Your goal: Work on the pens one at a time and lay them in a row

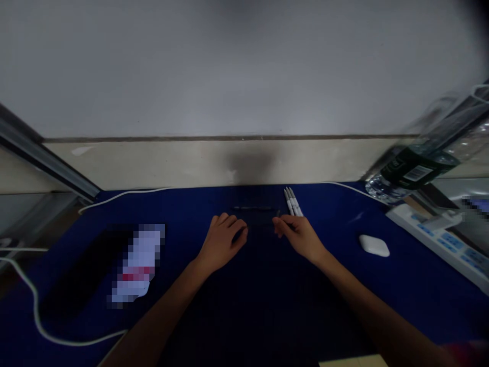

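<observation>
The right hand had its thumb and fingertips pressed together, seemingly on a thin dark piece that poked out past them; a fingertip pinch suited something so slender. The left hand was loosely curled, thumb bowed away from the fingers and coming near them at the tip; whether it pinched anything could not be told in the dim light. Both hands faced inward over the blue tabletop, probably so that they could work together at the middle.

From that middle, a dark pen-like stick lay crosswise at twelve o'clock, within reach of either hand. At one o'clock, white pens sat side by side, tips pointing away, just beyond the right hand, likely grouped for easy picking. Farther out, a white case lay at three o'clock and a bottle stood at two, both well apart from the hands.
</observation>
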Motion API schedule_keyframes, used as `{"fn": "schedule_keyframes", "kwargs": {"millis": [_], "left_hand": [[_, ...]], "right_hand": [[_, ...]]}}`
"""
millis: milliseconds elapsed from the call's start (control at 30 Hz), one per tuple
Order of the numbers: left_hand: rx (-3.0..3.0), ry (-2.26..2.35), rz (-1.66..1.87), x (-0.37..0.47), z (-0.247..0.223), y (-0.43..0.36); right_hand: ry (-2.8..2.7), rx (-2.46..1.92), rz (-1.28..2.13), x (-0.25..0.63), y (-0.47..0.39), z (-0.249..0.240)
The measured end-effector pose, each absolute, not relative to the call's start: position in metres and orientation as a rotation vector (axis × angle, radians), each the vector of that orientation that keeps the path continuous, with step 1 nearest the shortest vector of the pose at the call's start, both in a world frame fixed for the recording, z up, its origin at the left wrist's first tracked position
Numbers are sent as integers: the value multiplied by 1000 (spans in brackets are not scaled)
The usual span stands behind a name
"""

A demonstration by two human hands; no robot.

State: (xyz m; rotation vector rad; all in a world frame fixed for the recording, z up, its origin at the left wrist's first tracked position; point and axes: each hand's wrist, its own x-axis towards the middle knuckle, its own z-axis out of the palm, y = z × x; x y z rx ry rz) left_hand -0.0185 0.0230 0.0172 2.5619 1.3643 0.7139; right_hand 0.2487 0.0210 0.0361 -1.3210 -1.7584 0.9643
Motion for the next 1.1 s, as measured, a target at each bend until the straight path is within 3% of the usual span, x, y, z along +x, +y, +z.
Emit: {"fn": "schedule_keyframes", "kwargs": {"millis": [1100], "left_hand": [[2561,1382,688,-19,16,25]], "right_hand": [[-1777,-1305,916,250,23,34]]}}
